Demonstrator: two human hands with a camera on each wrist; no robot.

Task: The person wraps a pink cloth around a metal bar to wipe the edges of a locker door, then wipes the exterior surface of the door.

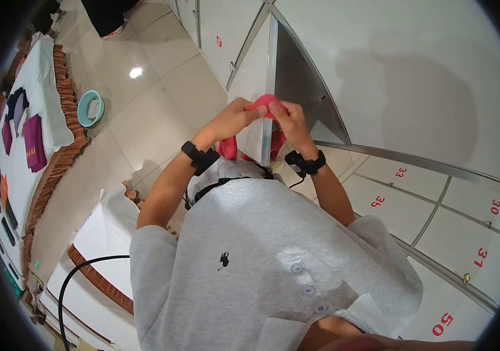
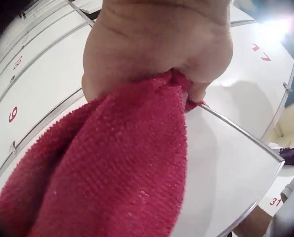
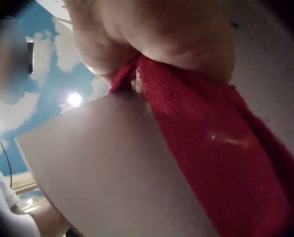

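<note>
Red cloth (image 2: 122,158) straddles locker door (image 1: 256,64) edge, directly below grip; left hand (image 1: 233,121) and right hand (image 1: 297,126) both pinch it. I judge work underway: cloth over edge, not yet released.

Light-blue basin (image 1: 80,111) sat on tiled floor (image 1: 144,117), pale cloth (image 1: 93,109) inside, just beside a brown-ruffled, white-draped surface (image 1: 42,70) carrying a folded purple towel (image 1: 35,143); locker door 31 (image 1: 458,245) had a brass-coloured fitting (image 1: 466,279).
</note>
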